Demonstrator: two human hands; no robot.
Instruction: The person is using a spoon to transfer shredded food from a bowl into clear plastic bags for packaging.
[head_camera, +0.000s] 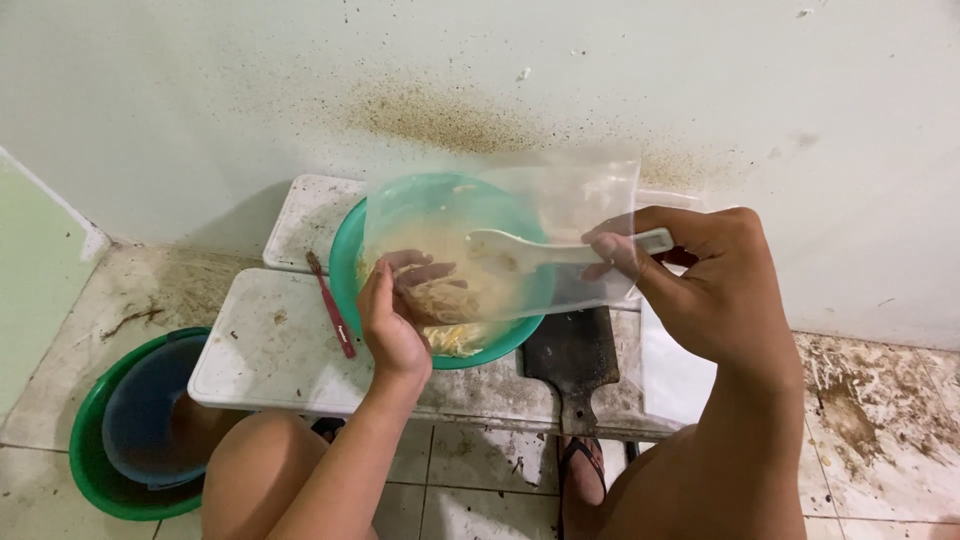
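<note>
Bag (560, 215) of clear plastic feels soft and slippery; our left hand (392, 318) holds its mouth, our right hand (700, 275) grips the spoon (530, 250).

Only package here is a clear plastic bag (560, 215), rectangular and see-through, held up over the green bowl (345, 260) between both hands. It's got pale yellowish noodles in its lower left part. No labels, signs or screens anywhere.

The person is showing bare forearms and bare knees, wearing no sleeves, rings or watch on the left hand (392, 325) or right hand (700, 285), and wearing a dark-strapped sandal (582, 462).
</note>
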